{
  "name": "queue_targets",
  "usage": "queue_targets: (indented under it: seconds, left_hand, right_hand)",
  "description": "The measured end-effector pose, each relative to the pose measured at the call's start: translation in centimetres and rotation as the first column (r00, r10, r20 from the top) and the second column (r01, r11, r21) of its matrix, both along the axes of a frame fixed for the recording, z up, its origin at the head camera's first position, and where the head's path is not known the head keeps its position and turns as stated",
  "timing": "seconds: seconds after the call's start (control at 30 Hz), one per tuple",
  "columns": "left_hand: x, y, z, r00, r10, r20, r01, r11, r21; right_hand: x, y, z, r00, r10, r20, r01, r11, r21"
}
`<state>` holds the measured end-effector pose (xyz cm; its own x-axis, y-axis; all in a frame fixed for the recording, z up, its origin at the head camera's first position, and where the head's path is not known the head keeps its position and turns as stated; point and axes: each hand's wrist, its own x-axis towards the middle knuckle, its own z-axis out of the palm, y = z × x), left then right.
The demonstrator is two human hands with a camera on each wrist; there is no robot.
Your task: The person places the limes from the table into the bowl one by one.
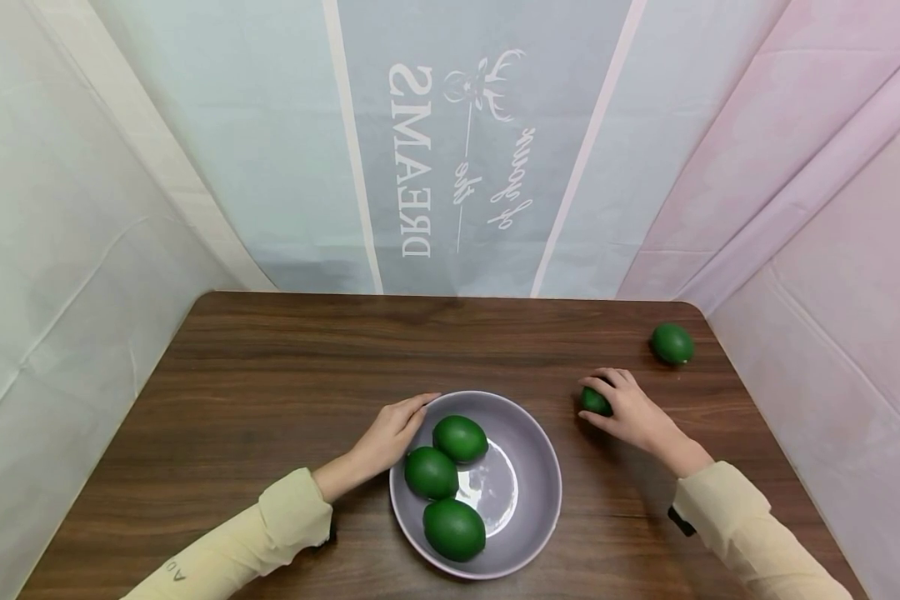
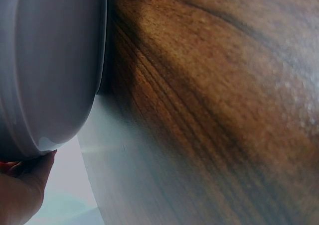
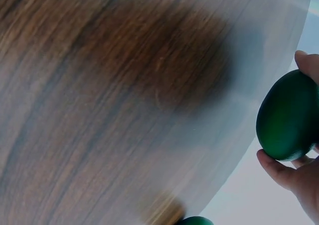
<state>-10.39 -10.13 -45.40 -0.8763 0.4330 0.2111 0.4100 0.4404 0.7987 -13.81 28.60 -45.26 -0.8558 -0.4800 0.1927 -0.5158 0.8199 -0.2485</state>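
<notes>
Head view: right hand [image 1: 632, 414] grips a lime [image 1: 595, 403], left hand [image 1: 388, 433] grips the bowl [image 1: 536, 471]. Weak finger pressure could let the lime slip.

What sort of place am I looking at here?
Probably a makeshift recording booth for tabletop work: a printed backdrop with mirrored lettering hangs behind, pale side sheets close it in, and a wood-grain table fills the floor of the space.
</notes>
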Motion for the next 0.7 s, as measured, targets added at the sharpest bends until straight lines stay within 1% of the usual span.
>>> queue_targets:
  seconds: [0.13, 0.37, 0.7]
  left_hand:
    - [0.0, 0.0, 0.1, 1.000, -0.002, 0.004, 0.002, 1.000, 0.001]
    - [0.1, 0.0, 0.1, 1.000, -0.003, 0.006, 0.003, 1.000, 0.001]
    - [0.1, 0.0, 0.2, 1.000, 0.006, 0.006, -0.006, 1.000, -0.007]
  right_hand:
    - [0.2, -0.3, 0.4, 1.000, 0.024, -0.002, -0.024, 1.000, -0.010]
    - [0.5, -0.9, 0.8, 0.996, 0.077, -0.053, -0.079, 0.996, -0.031]
    - [1.0, -1.8, 1.5, 0.990, 0.115, -0.075, -0.118, 0.992, -0.035]
